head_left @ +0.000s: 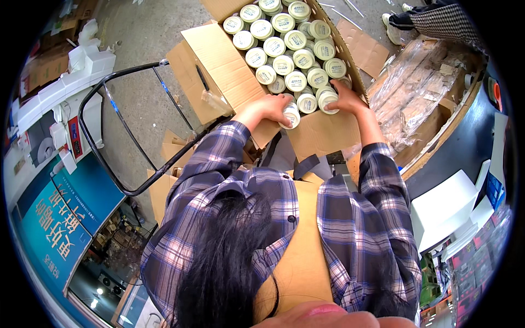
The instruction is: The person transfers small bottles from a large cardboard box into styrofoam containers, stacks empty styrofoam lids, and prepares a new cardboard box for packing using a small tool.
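Note:
An open cardboard box stands in front of me, packed with several round, pale-lidded tubs in stacks. At its near left corner my left hand is closed around a tub, its fingers over the rim. My right hand grips another tub at the near right corner, thumb on its side; some of its fingers are hidden between the tubs and the box wall. Between my hands sits one more tub. The near flap hangs outward toward me.
A black metal tube frame stands to my left, with a dark pen on a cardboard flap beside it. To the right lies a plastic-wrapped wooden surface, with a white box nearer me. Another person's legs show at the far right.

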A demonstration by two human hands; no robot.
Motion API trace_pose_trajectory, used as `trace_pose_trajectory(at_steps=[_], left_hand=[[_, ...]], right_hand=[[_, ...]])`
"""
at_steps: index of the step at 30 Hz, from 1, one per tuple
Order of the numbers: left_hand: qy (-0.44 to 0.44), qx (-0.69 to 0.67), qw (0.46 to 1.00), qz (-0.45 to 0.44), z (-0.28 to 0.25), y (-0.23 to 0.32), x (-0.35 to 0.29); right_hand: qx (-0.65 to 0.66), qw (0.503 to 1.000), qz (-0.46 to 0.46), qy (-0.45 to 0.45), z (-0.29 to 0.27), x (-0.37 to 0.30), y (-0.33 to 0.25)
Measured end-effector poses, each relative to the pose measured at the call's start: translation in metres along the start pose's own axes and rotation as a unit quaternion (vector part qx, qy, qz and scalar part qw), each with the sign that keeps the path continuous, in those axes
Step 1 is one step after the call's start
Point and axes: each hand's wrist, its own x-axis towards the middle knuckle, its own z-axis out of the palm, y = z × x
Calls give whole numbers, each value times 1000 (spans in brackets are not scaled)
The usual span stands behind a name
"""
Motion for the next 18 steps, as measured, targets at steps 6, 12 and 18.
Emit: trace_pose_trajectory(at_steps=[6,12,18], left_hand=[[-90,-53,994,22,1,-6,33],[46,-221,965,136,14,-31,1],[-25,-493,865,84,-34,17,-47]], right_hand=[[175,980,21,-89,4,11,11],[3,995,-99,31,33,16,41],[274,958,-88,-13,10,-40,27]])
